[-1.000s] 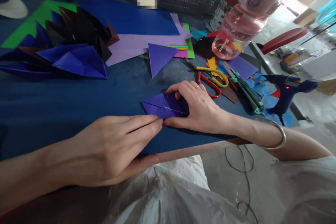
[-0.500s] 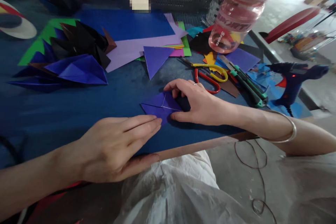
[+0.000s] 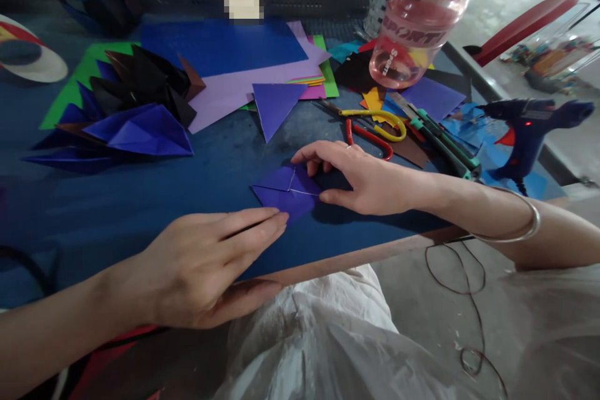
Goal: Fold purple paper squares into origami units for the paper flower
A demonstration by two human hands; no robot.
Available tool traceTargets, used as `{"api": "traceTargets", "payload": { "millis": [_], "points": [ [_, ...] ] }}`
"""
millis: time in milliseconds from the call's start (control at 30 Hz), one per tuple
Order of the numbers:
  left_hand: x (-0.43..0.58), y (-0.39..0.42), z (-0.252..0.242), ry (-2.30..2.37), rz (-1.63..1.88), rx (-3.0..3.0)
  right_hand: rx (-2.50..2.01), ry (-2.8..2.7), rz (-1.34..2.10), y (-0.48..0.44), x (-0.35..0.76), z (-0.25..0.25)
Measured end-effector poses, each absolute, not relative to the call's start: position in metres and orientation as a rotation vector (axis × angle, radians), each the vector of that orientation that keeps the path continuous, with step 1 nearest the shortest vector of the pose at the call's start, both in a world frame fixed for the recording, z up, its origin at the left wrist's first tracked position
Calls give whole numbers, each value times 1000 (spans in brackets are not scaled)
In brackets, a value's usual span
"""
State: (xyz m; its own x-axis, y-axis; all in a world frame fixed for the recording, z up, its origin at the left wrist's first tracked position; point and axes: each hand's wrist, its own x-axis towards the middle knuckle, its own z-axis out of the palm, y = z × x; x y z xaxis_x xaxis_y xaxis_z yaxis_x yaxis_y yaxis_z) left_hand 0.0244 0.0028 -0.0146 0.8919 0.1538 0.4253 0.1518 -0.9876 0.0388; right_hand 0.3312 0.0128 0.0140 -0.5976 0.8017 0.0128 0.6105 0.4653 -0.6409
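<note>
A small folded purple paper (image 3: 293, 200) lies flat on the blue tabletop, its flaps meeting at white-edged creases. The outstretched fingertips of my left hand (image 3: 210, 262) rest on its near edge, with the thumb lower by the table edge. My right hand (image 3: 359, 175) arches over the paper's right side. Its index fingertip touches near the top corner and its thumb tip is at the right corner, with a wide gap between them. Beyond my hands lies a purple paper triangle (image 3: 276, 106).
Folded blue and black paper points (image 3: 140, 128) stand at left. Scissors (image 3: 370, 125), a green utility knife (image 3: 445, 140) and a glue gun (image 3: 525, 131) with a lit red light lie at right. Behind are a pink bottle (image 3: 417, 25) and a blue sheet (image 3: 225, 47).
My right thumb has slid a little right and away from me, uncovering more of the folded paper's right corner. My left hand stays almost where it was. The view has shifted slightly.
</note>
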Motion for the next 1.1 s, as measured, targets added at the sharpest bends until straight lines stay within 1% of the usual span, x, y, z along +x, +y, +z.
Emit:
{"api": "traceTargets", "payload": {
  "millis": [300,733,933,1100],
  "points": [
    [33,6,7,147,584,3163,-1138,-2380,852,12,335,11],
    [19,5,-2,212,530,3014,-1129,-2377,884,13,336,12],
    [8,8,-9,196,670,2919,-1063,-2309,929,14,336,10],
    [10,13,-4,470,830,2808,-1056,-2175,834,13,329,2]
  ]
}}
